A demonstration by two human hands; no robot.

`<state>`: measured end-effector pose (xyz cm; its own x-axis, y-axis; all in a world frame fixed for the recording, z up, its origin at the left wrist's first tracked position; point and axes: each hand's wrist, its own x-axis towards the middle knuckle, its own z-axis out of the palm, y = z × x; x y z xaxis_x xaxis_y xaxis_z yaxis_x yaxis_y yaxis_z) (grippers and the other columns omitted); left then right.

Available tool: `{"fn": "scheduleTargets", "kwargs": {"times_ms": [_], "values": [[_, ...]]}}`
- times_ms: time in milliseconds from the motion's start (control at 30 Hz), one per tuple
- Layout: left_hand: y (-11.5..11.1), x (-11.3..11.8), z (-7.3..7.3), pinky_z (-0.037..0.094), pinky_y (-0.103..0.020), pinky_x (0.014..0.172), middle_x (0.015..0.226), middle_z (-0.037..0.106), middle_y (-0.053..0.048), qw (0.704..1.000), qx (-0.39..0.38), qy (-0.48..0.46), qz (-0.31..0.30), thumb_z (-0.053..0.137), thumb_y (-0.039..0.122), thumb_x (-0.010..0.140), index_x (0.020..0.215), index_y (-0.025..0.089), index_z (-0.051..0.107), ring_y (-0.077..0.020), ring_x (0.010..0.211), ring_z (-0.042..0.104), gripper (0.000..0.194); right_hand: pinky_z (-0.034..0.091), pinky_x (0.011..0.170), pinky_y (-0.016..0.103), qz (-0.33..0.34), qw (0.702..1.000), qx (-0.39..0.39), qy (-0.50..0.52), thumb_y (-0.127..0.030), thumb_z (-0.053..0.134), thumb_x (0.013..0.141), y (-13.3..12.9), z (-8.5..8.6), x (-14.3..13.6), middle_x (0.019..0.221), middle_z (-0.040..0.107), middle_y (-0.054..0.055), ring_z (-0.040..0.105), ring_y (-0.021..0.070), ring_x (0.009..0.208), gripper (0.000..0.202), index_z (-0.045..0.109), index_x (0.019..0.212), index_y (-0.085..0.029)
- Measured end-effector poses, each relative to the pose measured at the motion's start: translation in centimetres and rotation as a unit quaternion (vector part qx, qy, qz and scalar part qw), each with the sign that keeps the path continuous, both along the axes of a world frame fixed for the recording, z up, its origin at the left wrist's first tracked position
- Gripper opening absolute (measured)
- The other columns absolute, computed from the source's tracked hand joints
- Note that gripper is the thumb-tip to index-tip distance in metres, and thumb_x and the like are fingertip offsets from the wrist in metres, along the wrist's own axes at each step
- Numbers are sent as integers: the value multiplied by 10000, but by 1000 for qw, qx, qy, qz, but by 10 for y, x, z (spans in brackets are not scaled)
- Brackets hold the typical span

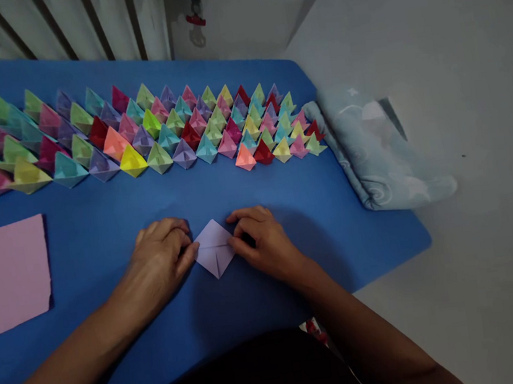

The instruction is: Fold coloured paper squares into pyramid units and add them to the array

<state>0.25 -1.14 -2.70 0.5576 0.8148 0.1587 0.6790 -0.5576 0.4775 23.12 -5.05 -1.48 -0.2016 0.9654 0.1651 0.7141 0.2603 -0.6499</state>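
Note:
A small lilac square of folded origami paper (214, 237) lies on the blue table, turned like a diamond, with a crease across its middle and a slit running down its lower half. My left hand (163, 250) pinches its left corner with the thumb, fingers curled in. At the opposite corner my right hand (265, 241) holds the paper between thumb and curled fingers. Beyond my hands stand several rows of folded paper boats (159, 159) in many colours.
Pink paper (8, 278) with a torn-looking right edge lies at the left. A folded pale-blue patterned cloth (368, 153) rests over the right end of the blue table (114, 212). Behind the table are a white radiator (109, 23) and a valve with a red handle (195, 20).

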Motion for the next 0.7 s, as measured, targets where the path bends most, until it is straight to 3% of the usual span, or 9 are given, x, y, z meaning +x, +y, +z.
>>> {"fn": "scheduleTargets", "kwargs": {"times_ms": [367, 500, 700], "values": [[1, -1, 1, 471, -448, 836, 1036, 673, -108, 999, 27, 31, 4, 542, 328, 935, 790, 171, 633, -278, 934, 608, 232, 396, 939, 416, -32, 999, -36, -18, -207, 701, 846, -1, 1, 0, 1169, 697, 74, 605, 231, 1071, 150, 581, 756, -203], [2, -3, -2, 466, -428, 816, 1059, 663, -121, 997, 71, 34, -14, 537, 315, 957, 931, 157, 687, -281, 948, 596, 219, 379, 958, 436, -59, 996, -46, -42, -289, 732, 844, -3, 4, 3, 1244, 669, 83, 559, 263, 1153, 136, 621, 836, -211], [-2, -2, -6, 388, -375, 749, 1071, 657, -71, 980, 175, 66, -75, 430, 156, 991, 1255, 364, 668, -243, 891, 552, 412, 364, 972, 443, -60, 996, -54, -41, -248, 729, 836, -4, 6, 1, 1278, 659, 68, 543, 263, 1185, 100, 635, 859, -221]]}}
